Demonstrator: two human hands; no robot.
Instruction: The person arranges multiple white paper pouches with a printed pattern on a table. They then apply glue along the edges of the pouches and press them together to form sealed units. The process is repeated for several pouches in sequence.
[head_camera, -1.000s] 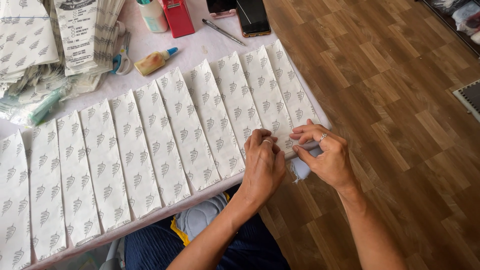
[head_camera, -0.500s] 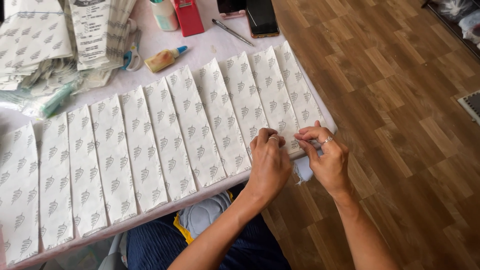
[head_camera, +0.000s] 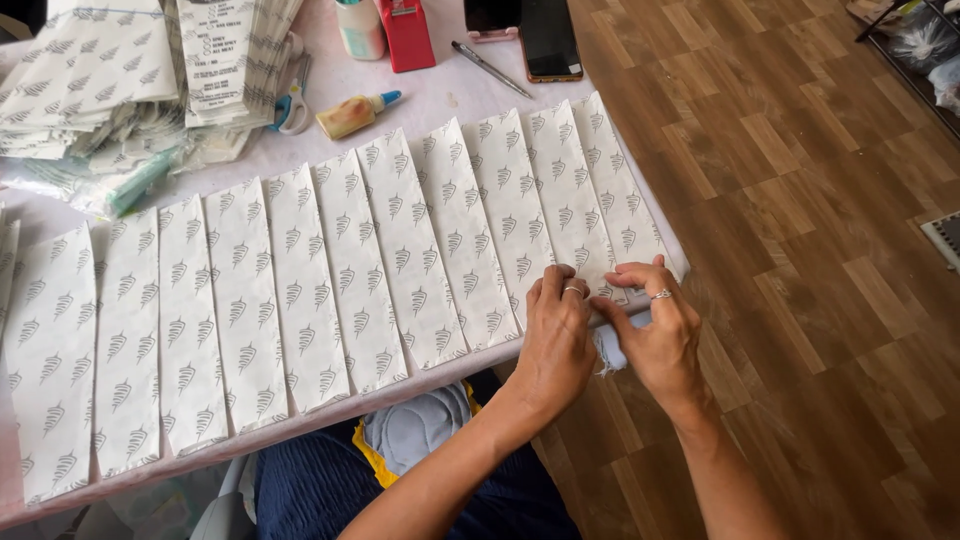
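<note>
The white paper sleeves (head_camera: 400, 250), printed with small grey leaf-like marks, lie in a slightly overlapping row along the near edge of the table (head_camera: 440, 100). Their long axes run away from the person and lean a little to the left at the far end. Both hands work at the right end of the row, directly over the near ends of the last sleeves. The left hand (head_camera: 556, 335) lies palm down with its fingers curled, pressing on the lower end of a sleeve. The right hand (head_camera: 655, 330) sits just beside it at the table's corner, its fingertips bent onto the outermost sleeve (head_camera: 615, 195). A pale scrap (head_camera: 610, 350) shows between the hands; whether either hand grips it cannot be told. The right hand is nearer the row's end.
</note>
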